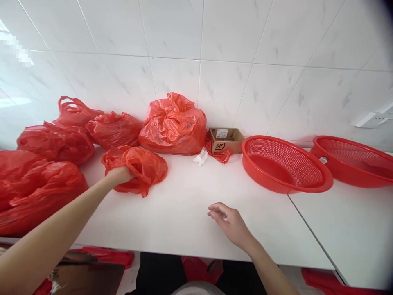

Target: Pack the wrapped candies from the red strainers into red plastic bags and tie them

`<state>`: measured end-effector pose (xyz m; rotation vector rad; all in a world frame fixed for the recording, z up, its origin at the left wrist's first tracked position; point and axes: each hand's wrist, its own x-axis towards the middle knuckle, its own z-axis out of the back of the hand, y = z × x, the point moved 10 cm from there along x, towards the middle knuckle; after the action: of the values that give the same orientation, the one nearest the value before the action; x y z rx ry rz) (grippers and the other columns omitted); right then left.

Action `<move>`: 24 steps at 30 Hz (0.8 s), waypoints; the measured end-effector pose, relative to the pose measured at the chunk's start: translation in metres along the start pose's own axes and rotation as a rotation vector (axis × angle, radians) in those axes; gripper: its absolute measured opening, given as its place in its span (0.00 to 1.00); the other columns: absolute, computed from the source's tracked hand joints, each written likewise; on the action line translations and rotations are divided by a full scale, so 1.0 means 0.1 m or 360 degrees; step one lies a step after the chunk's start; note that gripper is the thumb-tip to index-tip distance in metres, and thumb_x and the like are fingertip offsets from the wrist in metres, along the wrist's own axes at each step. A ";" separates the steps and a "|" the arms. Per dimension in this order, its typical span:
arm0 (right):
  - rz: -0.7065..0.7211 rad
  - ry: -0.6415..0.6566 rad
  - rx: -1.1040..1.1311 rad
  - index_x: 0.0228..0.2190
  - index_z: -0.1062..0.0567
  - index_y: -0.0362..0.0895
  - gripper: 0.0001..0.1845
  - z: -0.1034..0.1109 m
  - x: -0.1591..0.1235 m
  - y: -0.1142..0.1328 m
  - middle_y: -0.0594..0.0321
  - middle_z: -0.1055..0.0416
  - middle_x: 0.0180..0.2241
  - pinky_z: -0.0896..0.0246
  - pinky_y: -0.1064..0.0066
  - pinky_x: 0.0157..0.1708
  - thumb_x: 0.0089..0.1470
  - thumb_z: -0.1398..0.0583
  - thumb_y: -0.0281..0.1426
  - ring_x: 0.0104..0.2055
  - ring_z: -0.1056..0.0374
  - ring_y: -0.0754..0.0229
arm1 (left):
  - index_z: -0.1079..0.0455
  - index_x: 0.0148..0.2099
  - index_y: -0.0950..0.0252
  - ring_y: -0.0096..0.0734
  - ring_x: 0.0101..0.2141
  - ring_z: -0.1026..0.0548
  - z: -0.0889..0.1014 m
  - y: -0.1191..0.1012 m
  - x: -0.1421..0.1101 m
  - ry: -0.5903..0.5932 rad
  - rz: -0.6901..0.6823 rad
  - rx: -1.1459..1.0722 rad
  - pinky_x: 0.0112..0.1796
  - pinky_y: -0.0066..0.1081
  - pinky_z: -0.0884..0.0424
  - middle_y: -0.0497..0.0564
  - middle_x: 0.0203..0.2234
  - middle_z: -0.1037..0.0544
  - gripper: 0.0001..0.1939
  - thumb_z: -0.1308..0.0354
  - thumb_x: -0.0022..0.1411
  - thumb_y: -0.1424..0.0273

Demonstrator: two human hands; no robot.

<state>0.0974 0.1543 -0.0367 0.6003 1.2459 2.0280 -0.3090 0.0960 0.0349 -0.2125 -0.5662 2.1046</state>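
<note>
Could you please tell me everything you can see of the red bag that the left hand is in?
The bag looks like thin, crinkled, slightly see-through red plastic. It sits slumped on the white table, its loose top bunched into folds. The left hand is tucked into those folds to about the wrist, its fingers hidden. A larger red bag stands behind it, toward the wall. Its contents cannot be seen.

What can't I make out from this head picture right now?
- Head view: left hand, mostly hidden by the red bag it reaches into.
- Head view: large middle bag, contents hidden by its gathered plastic.
- Head view: rightmost basket, cut off by the right edge.
- Head view: box label, print too small to read.
</note>
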 end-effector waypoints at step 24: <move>0.0404 -0.0038 0.0412 0.47 0.26 0.47 0.16 -1.43 2.02 1.03 0.58 0.33 0.57 0.38 0.65 0.54 0.57 0.43 0.33 0.58 0.36 0.57 | 0.33 0.43 0.63 0.28 0.37 0.25 0.84 -0.82 -0.19 -0.0468 -0.0036 -0.2147 0.46 0.39 0.27 0.52 0.40 0.24 0.11 0.54 0.67 0.65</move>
<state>-0.1657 0.1879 0.0004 0.9442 1.4947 2.0681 -0.2677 0.0931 0.1462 -0.6263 -2.0723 1.4033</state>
